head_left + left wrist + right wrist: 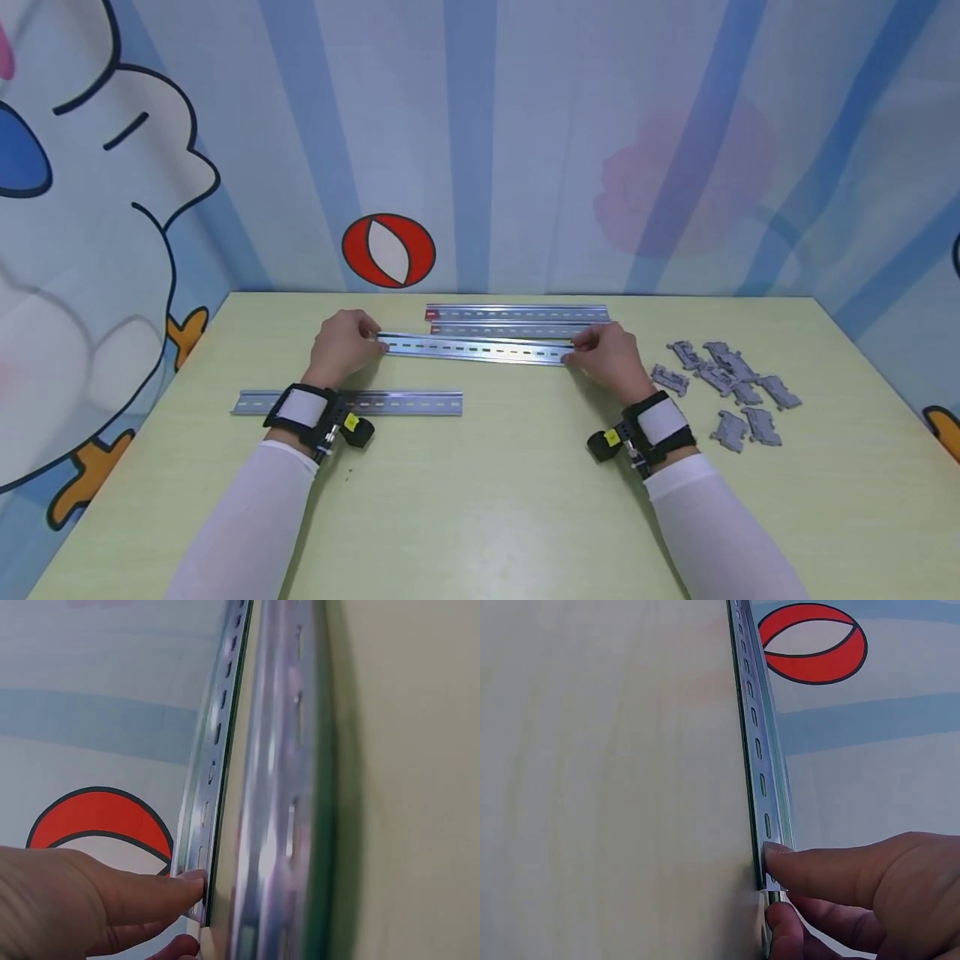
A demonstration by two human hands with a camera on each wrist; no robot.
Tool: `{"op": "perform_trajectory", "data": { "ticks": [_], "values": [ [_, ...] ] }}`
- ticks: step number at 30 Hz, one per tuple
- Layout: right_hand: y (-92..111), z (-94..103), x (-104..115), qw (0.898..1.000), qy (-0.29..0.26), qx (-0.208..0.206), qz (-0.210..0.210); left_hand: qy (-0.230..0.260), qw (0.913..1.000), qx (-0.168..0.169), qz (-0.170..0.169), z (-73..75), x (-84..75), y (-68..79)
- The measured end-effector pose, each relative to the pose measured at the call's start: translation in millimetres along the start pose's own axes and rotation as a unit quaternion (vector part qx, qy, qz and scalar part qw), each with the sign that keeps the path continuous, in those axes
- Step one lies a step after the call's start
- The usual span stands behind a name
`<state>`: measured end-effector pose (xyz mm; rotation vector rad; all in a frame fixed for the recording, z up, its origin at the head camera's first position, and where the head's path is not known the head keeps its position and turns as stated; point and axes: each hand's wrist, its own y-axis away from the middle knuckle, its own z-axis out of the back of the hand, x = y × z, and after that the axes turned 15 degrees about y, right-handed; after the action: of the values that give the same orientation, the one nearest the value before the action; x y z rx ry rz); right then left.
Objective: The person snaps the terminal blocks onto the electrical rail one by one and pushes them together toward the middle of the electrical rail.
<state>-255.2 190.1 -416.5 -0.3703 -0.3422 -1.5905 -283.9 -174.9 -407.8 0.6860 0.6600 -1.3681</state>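
Note:
A slotted metal DIN rail point(476, 347) is held by its two ends, slightly above the table. My left hand point(341, 346) pinches its left end, the thumb on the slotted face in the left wrist view. At the right end my right hand point(609, 354) pinches it between thumb and fingers. Behind it lie two similar rails, the far rail point(517, 312) and a nearer rail point(498, 330) partly covered. Another slotted rail point(412, 403) lies at the front left, partly hidden under my left wrist.
Several small grey plastic clips point(716, 379) lie in a loose group at the right of the pale table point(480, 500). A printed cloth wall point(525, 167) stands behind the table's far edge.

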Motion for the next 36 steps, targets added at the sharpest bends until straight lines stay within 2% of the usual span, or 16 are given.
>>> {"op": "perform_trajectory", "data": {
  "ticks": [5, 10, 14, 17, 20, 23, 27, 31, 36],
  "values": [
    [0, -2.3, 2, 1.0, -0.008, -0.013, -0.01, 0.003, 1.0, -0.007, 0.004, -1.1, 0.2, 1.4],
    [0, -0.4, 0, 1.0, -0.017, -0.022, -0.01, 0.006, 0.9997, -0.019, -0.013, -0.3, 1.2, 2.1],
    [0, 2.3, -4, 0.999, -0.042, -0.014, -0.012, 0.011, 0.9994, -0.025, -0.022, 0.5, 3.4, 2.3],
    [-3, 2.7, -9, 0.996, -0.084, 0.0, -0.025, 0.018, 0.9993, -0.023, -0.024, 1.8, 4.3, 2.4],
    [-5, 3.1, -14, 0.987, -0.155, 0.019, -0.048, 0.024, 0.9992, -0.02, -0.024, 2.5, 3.0, 1.8],
    [-4, 4.1, -16, 0.972, -0.223, 0.029, -0.067, 0.038, 0.9988, -0.017, -0.025, 3.0, 0.1, 0.8],
    [-3, 6.5, -19, 0.957, -0.279, 0.032, -0.067, 0.069, 0.997, -0.012, -0.033, 3.2, -3.7, -0.5],
    [0, 11.1, -21, 0.946, -0.316, 0.031, -0.063, 0.109, 0.9933, -0.006, -0.039, 3.5, -8.3, 0.1],
    [8, 20.4, -23, 0.944, -0.326, 0.033, -0.041, 0.164, 0.9858, 0.014, -0.037, 6.9, -16.1, 6.6]
  ]
}}
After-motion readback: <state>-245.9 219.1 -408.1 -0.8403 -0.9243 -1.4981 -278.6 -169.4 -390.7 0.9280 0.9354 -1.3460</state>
